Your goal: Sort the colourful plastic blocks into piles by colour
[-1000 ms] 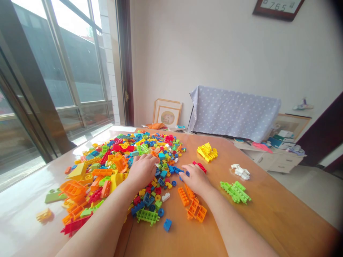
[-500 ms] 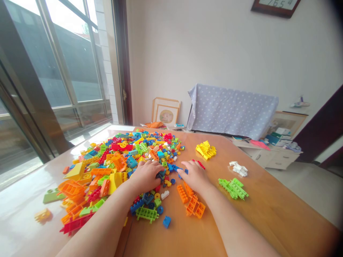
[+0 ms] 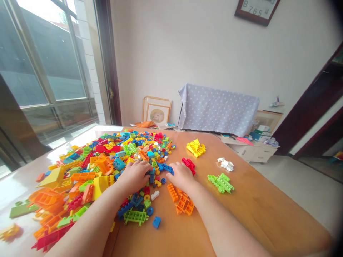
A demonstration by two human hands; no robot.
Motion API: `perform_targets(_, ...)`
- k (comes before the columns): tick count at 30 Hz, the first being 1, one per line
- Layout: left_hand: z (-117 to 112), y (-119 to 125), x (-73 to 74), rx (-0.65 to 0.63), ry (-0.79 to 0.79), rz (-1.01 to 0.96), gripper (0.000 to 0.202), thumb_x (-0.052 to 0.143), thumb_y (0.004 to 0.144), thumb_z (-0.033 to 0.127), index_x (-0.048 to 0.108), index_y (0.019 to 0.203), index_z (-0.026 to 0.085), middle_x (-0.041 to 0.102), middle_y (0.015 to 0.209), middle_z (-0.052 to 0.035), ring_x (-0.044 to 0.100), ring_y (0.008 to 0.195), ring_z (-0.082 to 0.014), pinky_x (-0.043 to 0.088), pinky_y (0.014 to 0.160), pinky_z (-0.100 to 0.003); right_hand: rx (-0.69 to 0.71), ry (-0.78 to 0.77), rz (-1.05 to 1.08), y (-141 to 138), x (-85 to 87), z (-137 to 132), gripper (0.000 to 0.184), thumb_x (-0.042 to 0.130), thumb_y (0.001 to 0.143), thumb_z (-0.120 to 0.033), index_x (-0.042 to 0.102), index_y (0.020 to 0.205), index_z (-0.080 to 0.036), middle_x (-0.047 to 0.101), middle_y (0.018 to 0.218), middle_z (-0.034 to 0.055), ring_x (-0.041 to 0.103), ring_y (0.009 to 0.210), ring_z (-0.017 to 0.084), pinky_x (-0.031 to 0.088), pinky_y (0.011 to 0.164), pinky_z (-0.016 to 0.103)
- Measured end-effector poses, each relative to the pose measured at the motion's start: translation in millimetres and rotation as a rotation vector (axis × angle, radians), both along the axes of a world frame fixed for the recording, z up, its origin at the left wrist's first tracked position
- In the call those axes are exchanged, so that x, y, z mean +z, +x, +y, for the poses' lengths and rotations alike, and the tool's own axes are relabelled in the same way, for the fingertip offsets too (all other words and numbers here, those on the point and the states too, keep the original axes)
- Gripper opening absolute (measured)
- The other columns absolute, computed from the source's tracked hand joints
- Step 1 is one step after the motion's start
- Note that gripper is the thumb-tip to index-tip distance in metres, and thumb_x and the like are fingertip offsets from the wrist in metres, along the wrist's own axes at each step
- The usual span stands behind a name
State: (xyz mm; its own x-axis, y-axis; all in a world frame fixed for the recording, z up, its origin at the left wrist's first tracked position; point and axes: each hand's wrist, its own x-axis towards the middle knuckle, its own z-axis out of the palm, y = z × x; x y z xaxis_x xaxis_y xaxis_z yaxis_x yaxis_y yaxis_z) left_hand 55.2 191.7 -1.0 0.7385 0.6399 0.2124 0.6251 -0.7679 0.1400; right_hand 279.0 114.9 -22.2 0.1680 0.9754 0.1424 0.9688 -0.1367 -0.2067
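A big mixed heap of plastic bricks (image 3: pixel 107 160) covers the left half of the wooden table (image 3: pixel 254 214). My left hand (image 3: pixel 134 175) rests palm down on the heap's right edge, fingers curled among small blue and yellow pieces. My right hand (image 3: pixel 180 176) lies palm down beside it, fingertips touching a blue brick (image 3: pixel 168 168). Whether either hand holds a piece is hidden under the palms. Sorted groups lie around: orange bricks (image 3: pixel 182 201) under my right wrist, red bricks (image 3: pixel 189 165), yellow bricks (image 3: pixel 196 147), white bricks (image 3: pixel 225 164), green bricks (image 3: pixel 221 182).
A lone blue brick (image 3: pixel 156 222) and a green frame piece (image 3: pixel 134 216) lie near the table's front. Behind the table stand a polka-dot covered object (image 3: pixel 218 109), framed pictures (image 3: pixel 157 112) and a low cabinet (image 3: pixel 254 150). A large window (image 3: pixel 40 71) is on the left.
The view has swung to the right and down. Both hands stayed at the heap's edge, drawing slightly closer together around the small blue pieces.
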Motion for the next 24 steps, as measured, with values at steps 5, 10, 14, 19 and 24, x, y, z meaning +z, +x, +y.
perform_targets(5, 1.0, -0.5, -1.2, 0.013, 0.012, 0.001, 0.024, 0.056, 0.085, 0.025, 0.069, 0.105, 0.030, 0.069, 0.109, -0.0061, 0.059, 0.107, -0.0292, 0.040, 0.086, -0.041, 0.001, 0.026, 0.063, 2.1, -8.2, 5.4, 0.015, 0.061, 0.083, -0.023, 0.065, 0.097, -0.022, 0.064, 0.103, 0.0067, 0.059, 0.098, 0.022, 0.040, 0.081, 0.029)
perform_targets(10, -0.2, -1.2, 1.2, 0.010, -0.007, -0.011, 0.023, 0.056, 0.086, 0.026, 0.069, 0.104, 0.030, 0.071, 0.108, -0.0055, 0.060, 0.109, -0.0287, 0.041, 0.087, -0.041, 0.009, 0.088, 0.145, 6.9, -11.1, 5.8, 0.017, 0.061, 0.081, -0.021, 0.065, 0.098, -0.021, 0.064, 0.098, 0.0058, 0.059, 0.094, 0.021, 0.039, 0.079, 0.029)
perform_targets(14, -2.7, -0.4, 4.6, 0.028, -0.012, -0.028, 0.023, 0.053, 0.086, 0.024, 0.069, 0.103, 0.030, 0.072, 0.108, -0.0043, 0.061, 0.109, -0.0276, 0.041, 0.087, -0.040, 0.007, 0.147, 0.214, 10.9, -7.5, 4.0, 0.014, 0.062, 0.080, -0.021, 0.064, 0.094, -0.020, 0.064, 0.092, 0.0046, 0.058, 0.090, 0.020, 0.039, 0.077, 0.028)
perform_targets(19, -7.7, 3.0, 6.6, 0.031, 0.025, -0.045, 0.025, 0.052, 0.087, 0.024, 0.069, 0.104, 0.030, 0.072, 0.107, -0.0048, 0.061, 0.108, -0.0280, 0.042, 0.092, -0.042, 0.005, 0.200, 0.288, 12.5, -9.0, 6.8, 0.012, 0.065, 0.083, -0.027, 0.064, 0.094, -0.021, 0.064, 0.091, 0.0035, 0.059, 0.090, 0.020, 0.040, 0.075, 0.027)
perform_targets(24, -9.7, 5.0, 1.8, -0.068, 0.018, -0.037, 0.035, 0.055, 0.085, 0.023, 0.069, 0.115, 0.033, 0.071, 0.115, -0.0041, 0.060, 0.111, -0.0279, 0.041, 0.099, -0.043, 0.007, 0.205, 0.324, 8.8, -19.7, 14.9, 0.015, 0.066, 0.083, -0.028, 0.065, 0.097, -0.021, 0.063, 0.097, 0.0041, 0.060, 0.092, 0.019, 0.043, 0.080, 0.028)
